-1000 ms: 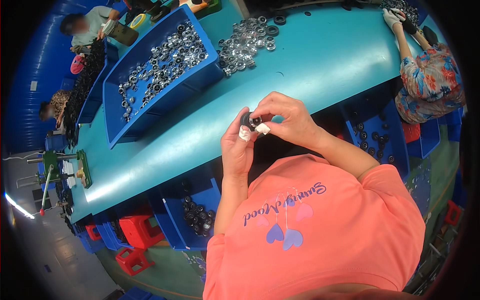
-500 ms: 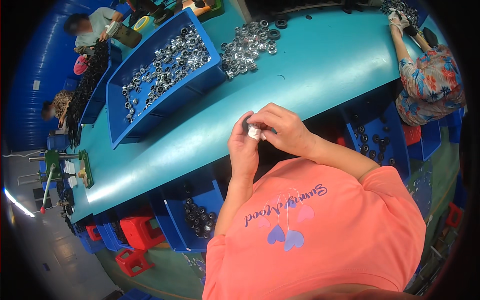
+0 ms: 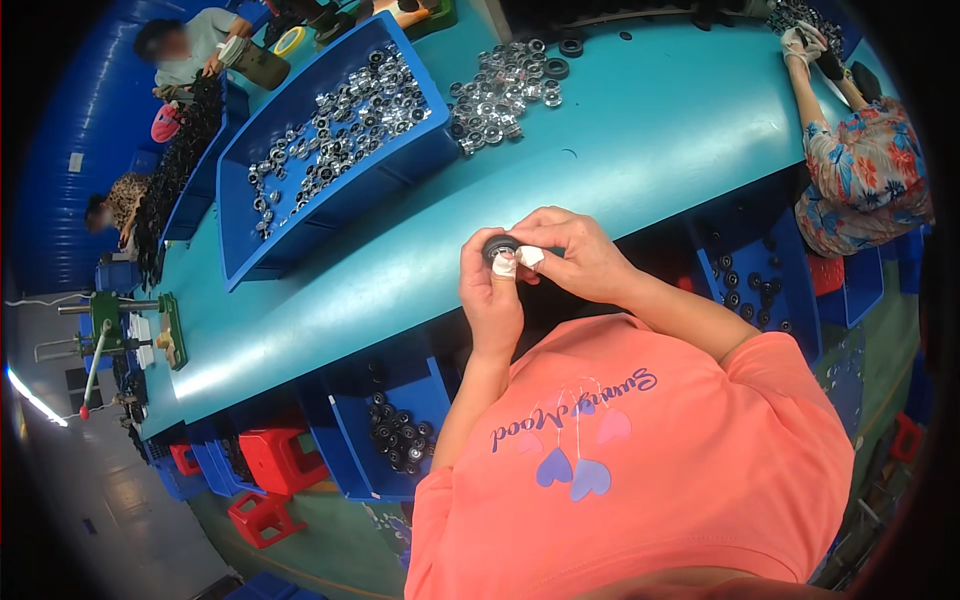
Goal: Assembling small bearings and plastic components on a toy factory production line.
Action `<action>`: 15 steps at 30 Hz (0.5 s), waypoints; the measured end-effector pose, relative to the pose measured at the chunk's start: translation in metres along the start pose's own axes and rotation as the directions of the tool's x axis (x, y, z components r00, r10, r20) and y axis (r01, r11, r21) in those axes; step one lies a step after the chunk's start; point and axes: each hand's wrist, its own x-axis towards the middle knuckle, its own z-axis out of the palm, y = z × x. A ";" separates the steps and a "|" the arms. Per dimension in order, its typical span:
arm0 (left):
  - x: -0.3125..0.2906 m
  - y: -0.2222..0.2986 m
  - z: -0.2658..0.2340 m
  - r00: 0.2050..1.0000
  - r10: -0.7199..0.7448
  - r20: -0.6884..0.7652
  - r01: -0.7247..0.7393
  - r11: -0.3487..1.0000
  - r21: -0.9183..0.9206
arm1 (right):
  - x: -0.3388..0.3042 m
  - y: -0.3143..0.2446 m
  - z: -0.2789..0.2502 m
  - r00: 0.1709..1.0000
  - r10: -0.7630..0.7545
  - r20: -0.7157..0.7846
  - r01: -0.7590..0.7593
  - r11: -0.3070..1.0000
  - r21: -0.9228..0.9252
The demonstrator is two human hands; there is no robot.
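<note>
Between my two hands, at the near edge of the table, is a small wheel (image 3: 499, 243) with a black tyre-like ring and a shiny hub. My left hand (image 3: 484, 297) grips it from the left, fingers curled behind and thumb on its face. From the right, my right hand (image 3: 583, 262) pinches the same wheel, its fingers over the top edge. White tape wraps both thumbs. The wheel's underside and some of my fingertips are hidden.
A blue bin (image 3: 395, 180) of clear hubs with dark centres stands on the turquoise table (image 3: 640, 130). Beside it lie a hub pile (image 3: 500, 95) and black rings (image 3: 556, 68). Blue bins below hold black wheels (image 3: 400, 435). A person (image 3: 865, 160) works at the right; others sit far left.
The wheel has turned in my hands, so its black ring and hub now face up more plainly. My right fingers have shifted along its edge, and its taped thumb shows more.
</note>
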 end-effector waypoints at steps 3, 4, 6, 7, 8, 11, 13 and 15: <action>-0.001 0.001 0.003 0.999 0.038 -0.038 -0.034 0.992 0.123 | -0.002 0.006 0.006 0.998 -0.051 -0.041 0.049 0.997 -0.067; -0.001 0.001 0.003 0.998 0.044 -0.054 -0.036 0.989 0.146 | -0.002 0.007 0.007 0.995 -0.085 -0.055 0.079 0.991 -0.107; -0.001 -0.002 0.005 0.996 0.052 -0.069 -0.042 0.988 0.147 | -0.003 0.004 0.010 0.984 -0.158 -0.081 0.137 0.967 -0.216; -0.001 -0.002 0.004 0.995 0.057 -0.078 -0.045 0.988 0.148 | -0.002 0.003 0.011 0.977 -0.195 -0.090 0.165 0.949 -0.269; 0.001 -0.002 0.004 0.997 0.027 -0.078 -0.017 0.993 0.118 | 0.000 0.002 0.010 0.980 -0.183 -0.079 0.155 0.949 -0.276; 0.009 0.000 -0.005 0.993 -0.113 -0.021 0.113 0.993 -0.034 | 0.006 0.002 0.007 0.992 -0.100 -0.080 0.083 0.978 -0.193; 0.012 0.001 -0.014 0.995 -0.100 0.019 0.099 0.995 0.022 | 0.007 0.002 0.008 0.995 0.019 -0.093 -0.017 1.000 0.018; 0.012 0.003 -0.017 0.994 -0.103 0.028 0.102 0.994 0.044 | 0.009 -0.002 0.004 0.995 0.032 -0.090 -0.030 0.999 0.028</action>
